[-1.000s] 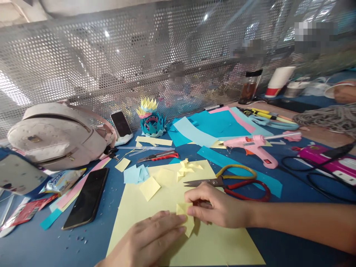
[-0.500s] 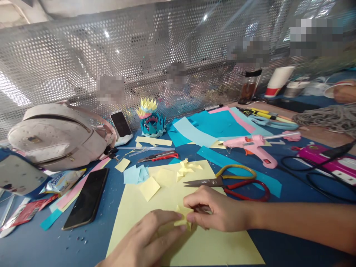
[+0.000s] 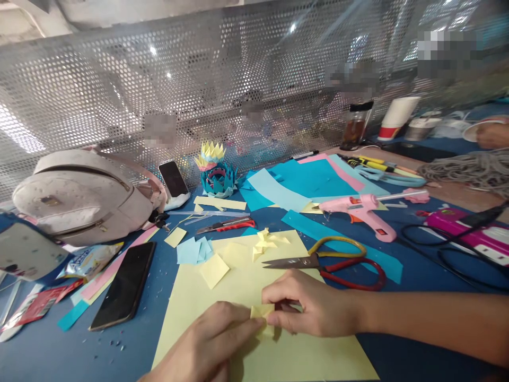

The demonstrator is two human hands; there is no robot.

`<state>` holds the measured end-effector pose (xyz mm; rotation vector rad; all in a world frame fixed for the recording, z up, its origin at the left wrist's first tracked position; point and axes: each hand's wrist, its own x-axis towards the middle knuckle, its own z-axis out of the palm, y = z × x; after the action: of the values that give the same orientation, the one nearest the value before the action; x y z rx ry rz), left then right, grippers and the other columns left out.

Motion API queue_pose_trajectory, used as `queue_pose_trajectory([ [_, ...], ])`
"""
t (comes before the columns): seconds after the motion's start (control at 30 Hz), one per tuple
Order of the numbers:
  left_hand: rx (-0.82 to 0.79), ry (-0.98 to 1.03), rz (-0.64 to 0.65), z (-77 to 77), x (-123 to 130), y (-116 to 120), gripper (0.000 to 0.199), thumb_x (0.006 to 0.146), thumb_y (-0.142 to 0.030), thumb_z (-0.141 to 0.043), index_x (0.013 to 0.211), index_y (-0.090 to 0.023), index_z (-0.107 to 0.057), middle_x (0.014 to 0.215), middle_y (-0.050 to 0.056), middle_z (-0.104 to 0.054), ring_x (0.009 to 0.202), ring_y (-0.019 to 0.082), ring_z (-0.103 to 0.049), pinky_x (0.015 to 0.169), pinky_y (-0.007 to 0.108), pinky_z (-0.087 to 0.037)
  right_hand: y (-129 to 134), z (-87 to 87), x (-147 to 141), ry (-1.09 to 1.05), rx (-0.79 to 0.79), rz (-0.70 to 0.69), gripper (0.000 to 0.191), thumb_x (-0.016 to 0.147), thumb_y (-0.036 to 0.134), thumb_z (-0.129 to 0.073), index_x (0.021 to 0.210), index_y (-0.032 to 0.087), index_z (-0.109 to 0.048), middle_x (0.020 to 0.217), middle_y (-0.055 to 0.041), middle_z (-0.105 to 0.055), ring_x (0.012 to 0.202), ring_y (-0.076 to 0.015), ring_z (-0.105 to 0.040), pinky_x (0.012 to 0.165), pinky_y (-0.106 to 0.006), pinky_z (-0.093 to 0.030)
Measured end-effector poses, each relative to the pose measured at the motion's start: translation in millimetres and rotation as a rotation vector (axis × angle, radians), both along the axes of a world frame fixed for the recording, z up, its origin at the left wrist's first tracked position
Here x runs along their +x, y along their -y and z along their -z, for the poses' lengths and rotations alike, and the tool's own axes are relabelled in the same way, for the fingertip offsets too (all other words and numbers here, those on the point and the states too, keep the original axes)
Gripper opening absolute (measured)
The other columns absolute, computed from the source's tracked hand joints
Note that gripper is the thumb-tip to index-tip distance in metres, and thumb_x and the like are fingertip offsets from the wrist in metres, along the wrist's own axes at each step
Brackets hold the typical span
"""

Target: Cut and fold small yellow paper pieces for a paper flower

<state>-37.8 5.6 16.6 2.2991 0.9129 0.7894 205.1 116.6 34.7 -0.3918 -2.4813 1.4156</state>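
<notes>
Between my two hands is a small folded piece of yellow paper, pinched from both sides above a large yellow sheet. My left hand grips its left edge with thumb and fingers. On the other side, my right hand pinches its right edge, fingers curled. Just beyond the right hand lie scissors with one yellow and one red handle. Several folded yellow paper pieces rest near the sheet's top edge. Yellow squares and light blue squares lie to their left.
A pink glue gun and a purple power strip with black cords lie right. A red cutter, blue paper and a folded paper flower stand farther back. Left are a phone and a backpack.
My fingers have shifted slightly on the small yellow paper, which has turned and now looks more folded over. Both hands stay in nearly the same place.
</notes>
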Motion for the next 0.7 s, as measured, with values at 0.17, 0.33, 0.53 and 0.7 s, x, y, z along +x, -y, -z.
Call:
queue_pose_trajectory([
  [0.17,0.096,-0.045,0.051,6.6,-3.1,-3.9,0.053,0.102,-0.018,-0.032,0.155,-0.022,-0.037,0.132,0.013,-0.057,0.116,0.022,-0.056,0.098,0.028,-0.048,0.1,5.1,-1.7,0.039,-0.090,0.046,0.039,0.087,0.051,-0.068,0.070,0.016,-0.060,0.060,0.0005,-0.058,0.055,-0.0115,-0.052,0.050,-0.020,-0.034],
  [0.33,0.045,-0.031,-0.028,5.0,1.0,-0.4,0.055,0.102,-0.015,-0.024,0.154,-0.025,-0.038,0.134,0.012,-0.057,0.118,0.022,-0.055,0.099,0.029,-0.047,-0.1,9.4,-3.8,0.066,-0.128,0.087,0.028,0.086,0.042,-0.069,0.078,0.016,-0.066,0.062,-0.0001,-0.061,0.054,-0.0128,-0.058,0.051,-0.021,-0.039],
  [0.53,0.060,-0.048,-0.025,-0.8,3.5,2.4,0.045,0.109,-0.033,-0.025,0.151,-0.034,-0.042,0.127,0.011,-0.057,0.108,0.024,-0.057,0.092,0.033,-0.050,0.1,6.5,-3.7,0.066,-0.109,0.079,0.019,0.088,0.031,-0.065,0.076,0.016,-0.061,0.061,0.0002,-0.060,0.055,-0.0137,-0.060,0.052,-0.021,-0.039],
  [0.7,0.072,-0.076,-0.067,-2.2,6.6,2.1,0.045,0.110,-0.040,-0.022,0.147,-0.033,-0.046,0.123,0.011,-0.058,0.104,0.023,-0.058,0.091,0.032,-0.050,-0.9,0.7,-2.2,0.062,-0.075,0.075,0.033,0.099,0.041,-0.051,0.076,0.018,-0.052,0.061,-0.0012,-0.063,0.053,-0.0110,-0.054,0.049,-0.020,-0.034],
])
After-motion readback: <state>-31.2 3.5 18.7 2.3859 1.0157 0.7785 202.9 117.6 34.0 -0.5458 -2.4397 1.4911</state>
